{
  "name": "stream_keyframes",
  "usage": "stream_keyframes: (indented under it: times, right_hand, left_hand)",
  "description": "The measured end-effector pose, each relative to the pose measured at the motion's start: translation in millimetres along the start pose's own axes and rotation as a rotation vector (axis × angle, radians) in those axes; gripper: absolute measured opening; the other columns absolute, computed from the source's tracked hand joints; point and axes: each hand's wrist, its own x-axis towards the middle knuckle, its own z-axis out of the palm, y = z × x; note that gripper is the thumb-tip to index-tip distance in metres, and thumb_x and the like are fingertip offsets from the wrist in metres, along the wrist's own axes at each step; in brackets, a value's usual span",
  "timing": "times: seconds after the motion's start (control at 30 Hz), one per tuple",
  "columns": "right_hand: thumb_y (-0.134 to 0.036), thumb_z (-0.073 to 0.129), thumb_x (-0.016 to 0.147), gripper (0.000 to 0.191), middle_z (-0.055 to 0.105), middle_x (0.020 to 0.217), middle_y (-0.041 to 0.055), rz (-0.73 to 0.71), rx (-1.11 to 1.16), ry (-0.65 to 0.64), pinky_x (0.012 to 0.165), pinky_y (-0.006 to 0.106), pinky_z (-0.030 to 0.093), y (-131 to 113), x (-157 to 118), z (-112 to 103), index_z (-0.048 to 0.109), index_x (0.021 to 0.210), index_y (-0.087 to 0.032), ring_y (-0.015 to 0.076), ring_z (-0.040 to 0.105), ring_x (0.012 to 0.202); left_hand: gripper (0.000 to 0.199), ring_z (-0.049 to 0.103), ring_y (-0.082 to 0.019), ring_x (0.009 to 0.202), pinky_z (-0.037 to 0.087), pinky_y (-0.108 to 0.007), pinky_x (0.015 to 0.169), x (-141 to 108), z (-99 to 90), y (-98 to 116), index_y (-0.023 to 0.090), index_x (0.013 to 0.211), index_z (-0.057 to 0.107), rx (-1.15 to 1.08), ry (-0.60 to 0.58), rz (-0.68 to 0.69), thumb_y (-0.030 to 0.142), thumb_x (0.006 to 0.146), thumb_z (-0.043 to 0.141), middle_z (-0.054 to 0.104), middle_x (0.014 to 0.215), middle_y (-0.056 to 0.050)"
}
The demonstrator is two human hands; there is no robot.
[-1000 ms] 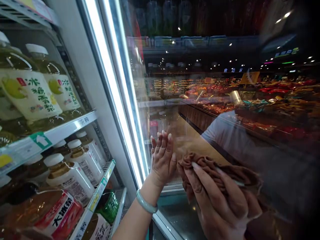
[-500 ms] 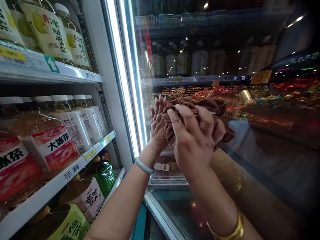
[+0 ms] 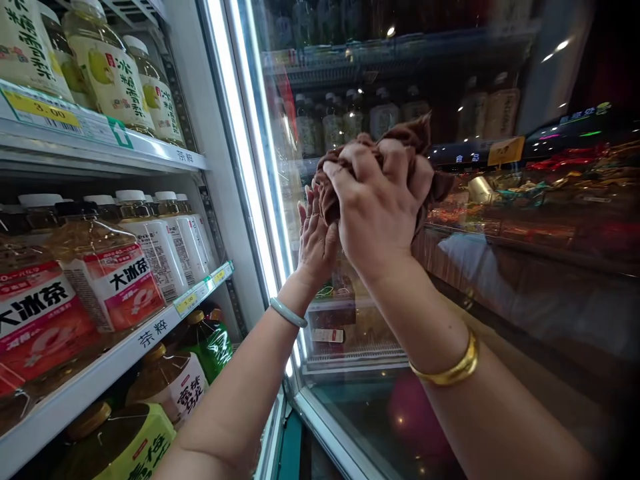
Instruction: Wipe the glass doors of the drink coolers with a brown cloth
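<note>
My right hand (image 3: 377, 210) is closed in a fist around a bunched brown cloth (image 3: 405, 150), pressing it flat against the glass door (image 3: 500, 280) at about head height. The cloth sticks out above and to the right of my knuckles. Gold bangle (image 3: 450, 367) on that wrist.

My left hand (image 3: 315, 237) is open, fingers together and pointing up, palm flat against the glass just left of the cloth, beside the door's lit frame (image 3: 240, 147). It holds nothing. Pale green bangle (image 3: 289, 313) on that wrist.

The door stands open to my right; the glass reflects shop lights and produce displays, so I can't tell much behind it beyond some bottles.

On my left are the open cooler shelves (image 3: 150, 333): pear drink bottles (image 3: 115, 73) on the upper shelf, iced tea bottles (image 3: 115, 280) with white caps in the middle row, and a green bottle (image 3: 213, 343) below. Yellow price tags sit along the shelf edges.
</note>
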Motion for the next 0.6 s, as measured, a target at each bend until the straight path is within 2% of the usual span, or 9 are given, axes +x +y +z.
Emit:
stream_keyframes:
  times: [0.07, 0.17, 0.27, 0.37, 0.43, 0.5, 0.6]
  right_hand:
    - [-0.033, 0.024, 0.11, 0.051, 0.061, 0.145, -0.0004, -0.004, -0.008, 0.004, 0.116, 0.057, 0.028, 4.1, 3.8, -10.3, 0.07, 0.133, -0.028, 0.025, 0.043, 0.142]
    - [-0.032, 0.024, 0.11, 0.051, 0.06, 0.148, 0.0002, -0.03, -0.065, 0.01, 0.116, 0.053, 0.029, 4.8, -17.8, -10.4, 0.067, 0.137, -0.029, 0.0233, 0.042, 0.142]
    - [-0.032, 0.04, 0.108, 0.039, 0.061, 0.149, 0.0015, -0.094, -0.11, -0.054, 0.117, 0.052, 0.034, -3.5, -35.8, 12.8, 0.066, 0.137, -0.031, 0.0261, 0.044, 0.142]
    - [-0.028, 0.037, 0.109, 0.041, 0.057, 0.154, 0.0029, -0.198, -0.122, -0.138, 0.12, 0.053, 0.032, -8.8, -30.0, 34.2, 0.063, 0.14, -0.026, 0.0278, 0.041, 0.145]
    - [-0.028, 0.034, 0.109, 0.043, 0.055, 0.156, 0.003, -0.265, -0.124, -0.154, 0.123, 0.054, 0.029, -5.3, -23.3, 35.7, 0.061, 0.142, -0.024, 0.0282, 0.038, 0.146]
    - [-0.029, 0.036, 0.109, 0.043, 0.054, 0.156, 0.0028, -0.294, -0.131, -0.147, 0.123, 0.054, 0.028, 1.6, -25.5, 28.4, 0.059, 0.144, -0.025, 0.0292, 0.037, 0.146]
    - [-0.03, 0.038, 0.108, 0.043, 0.054, 0.156, 0.0039, -0.25, -0.154, -0.125, 0.119, 0.056, 0.03, 7.9, -48.8, 18.2, 0.059, 0.145, -0.026, 0.0314, 0.038, 0.144]
  left_hand:
    - [0.062, 0.003, -0.017, 0.166, -0.002, -0.044, 0.138, 0.3, -1.1, 0.6, 0.028, 0.171, 0.004, -0.007, 0.026, 0.001, 0.044, 0.112, 0.013, 0.006, 0.18, -0.003]
    - [0.061, 0.005, -0.016, 0.166, 0.002, -0.044, 0.138, -2.0, 2.1, -6.4, 0.03, 0.171, 0.009, -0.009, 0.039, 0.015, 0.045, 0.112, 0.013, 0.014, 0.179, -0.003]
    - [0.063, 0.014, -0.017, 0.165, 0.007, -0.04, 0.139, -8.7, 9.6, -23.1, 0.022, 0.167, 0.024, -0.051, 0.049, 0.025, 0.05, 0.112, 0.016, 0.029, 0.176, -0.007]
    - [0.065, 0.024, -0.016, 0.163, 0.006, -0.038, 0.139, -17.1, 12.7, -35.9, 0.018, 0.164, 0.031, -0.093, 0.082, -0.013, 0.052, 0.112, 0.014, 0.038, 0.172, -0.01]
    - [0.063, 0.022, -0.016, 0.164, 0.003, -0.039, 0.138, -22.4, 10.0, -36.8, 0.023, 0.165, 0.031, -0.115, 0.085, -0.026, 0.051, 0.112, 0.014, 0.036, 0.173, -0.007]
    - [0.06, 0.016, -0.015, 0.165, 0.0, -0.039, 0.138, -27.7, 5.5, -32.6, 0.029, 0.167, 0.029, -0.142, 0.071, -0.027, 0.05, 0.112, 0.016, 0.029, 0.175, -0.003]
    - [0.059, 0.006, -0.014, 0.165, -0.001, -0.041, 0.138, -38.0, 1.0, -24.8, 0.033, 0.168, 0.022, -0.174, 0.028, -0.076, 0.048, 0.112, 0.016, 0.016, 0.178, 0.0]
